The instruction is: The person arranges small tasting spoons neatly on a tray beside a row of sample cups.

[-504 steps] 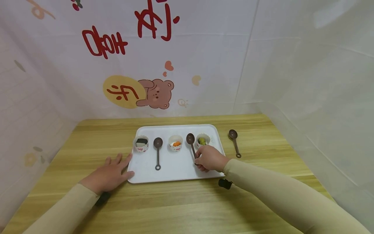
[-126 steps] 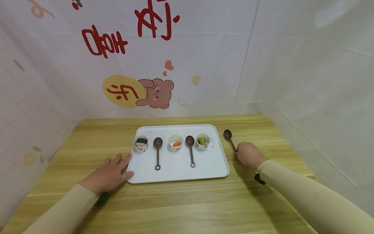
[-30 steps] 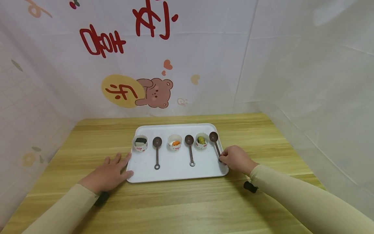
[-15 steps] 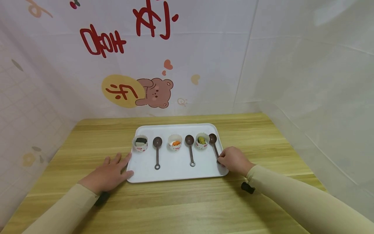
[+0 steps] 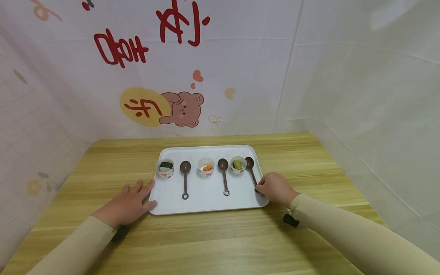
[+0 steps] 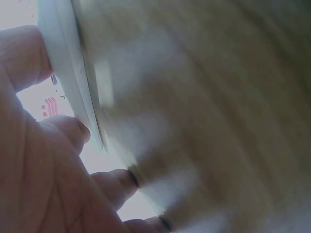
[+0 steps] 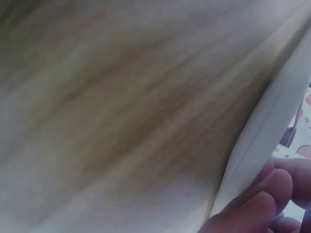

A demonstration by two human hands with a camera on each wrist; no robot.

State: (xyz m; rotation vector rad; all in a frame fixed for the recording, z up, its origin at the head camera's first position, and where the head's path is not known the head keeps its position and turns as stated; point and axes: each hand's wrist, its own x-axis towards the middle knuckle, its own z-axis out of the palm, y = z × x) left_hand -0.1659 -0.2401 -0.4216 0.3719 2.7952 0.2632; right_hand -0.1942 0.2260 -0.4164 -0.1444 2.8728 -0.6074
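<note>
My right hand (image 5: pixel 277 190) pinches the handle end of a brown long-handled spoon (image 5: pixel 253 177) at the tray's right end. That spoon's bowl lies close beside a paper cup with green food (image 5: pixel 238 170). Fingers spread, my left hand (image 5: pixel 125 206) rests at the left edge of the white tray (image 5: pixel 206 204), thumb over the rim. Two more brown spoons lie on the tray: a left spoon (image 5: pixel 185 179) and a middle spoon (image 5: pixel 224 177). In the right wrist view, curled fingers (image 7: pixel 272 187) sit over the tray rim; the spoon's handle end is hidden.
Also on the tray stand a paper cup with orange food (image 5: pixel 206 172) and a paper cup holding a black-and-white piece (image 5: pixel 165 172). The wood-grain table (image 5: pixel 206 240) extends around the tray. A white printed sheet (image 5: pixel 240 76) hangs behind it.
Earlier my right hand held the middle spoon. It let go, took the third spoon from the table on the right and brought it onto the tray. Lately that spoon shifted slightly left.
</note>
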